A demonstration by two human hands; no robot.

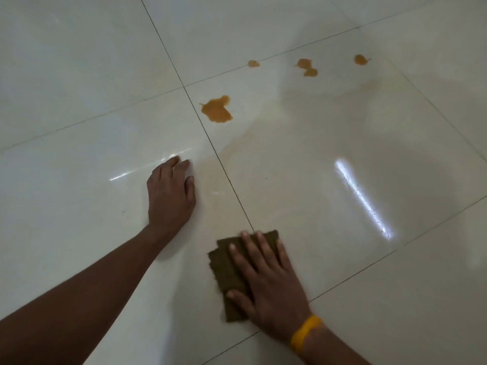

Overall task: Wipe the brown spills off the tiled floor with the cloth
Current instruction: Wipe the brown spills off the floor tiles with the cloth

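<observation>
The right hand (266, 283) presses flat, fingers spread, on the cloth (232, 272) at six o'clock, while the left hand (170, 196) rests open on the floor (79, 75) holding nothing, and the big spill (216, 109) at twelve and three small spills (307, 67) at one o'clock remain unwiped.

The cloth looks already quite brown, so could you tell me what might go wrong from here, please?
1. The cloth under the right hand looks soiled, so it may smear the largest spill rather than lift it.
2. A faint film streaks the tiles and could dry as a haze.
3. The left hand braces on glossy, possibly damp floor and could slip.
</observation>
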